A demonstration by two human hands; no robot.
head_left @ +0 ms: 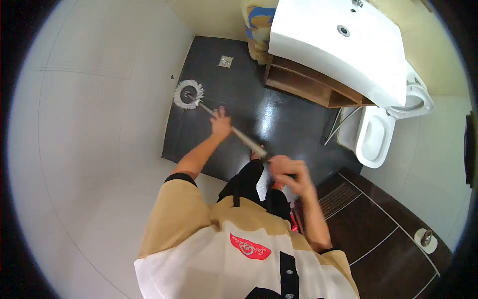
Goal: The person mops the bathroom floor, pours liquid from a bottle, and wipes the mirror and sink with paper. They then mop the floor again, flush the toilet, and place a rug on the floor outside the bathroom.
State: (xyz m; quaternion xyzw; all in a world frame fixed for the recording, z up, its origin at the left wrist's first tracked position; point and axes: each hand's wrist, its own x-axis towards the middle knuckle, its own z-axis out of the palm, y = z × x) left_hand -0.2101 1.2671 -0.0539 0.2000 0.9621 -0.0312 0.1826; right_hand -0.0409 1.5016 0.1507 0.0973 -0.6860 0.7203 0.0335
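Observation:
A round mop [188,93] with a white fringe and a grey disc in its middle rests on the dark floor [224,89] beside the left wall. Its pale pole slants from the head toward my body. My left hand [220,123] holds the lower part of the pole, a short way above the mop head. Higher up, my right hand [290,173] is closed around the dark upper end of the pole; it is slightly blurred. My feet are partly visible below the pole.
A square floor drain [225,61] lies near the back wall. To the right are a white sink [318,42] over a wooden cabinet [298,82], a toilet [374,139] with its lid up, and a dark tiled ledge [378,219] with a grate. A patterned curtain-like cloth [258,37] hangs beside the sink.

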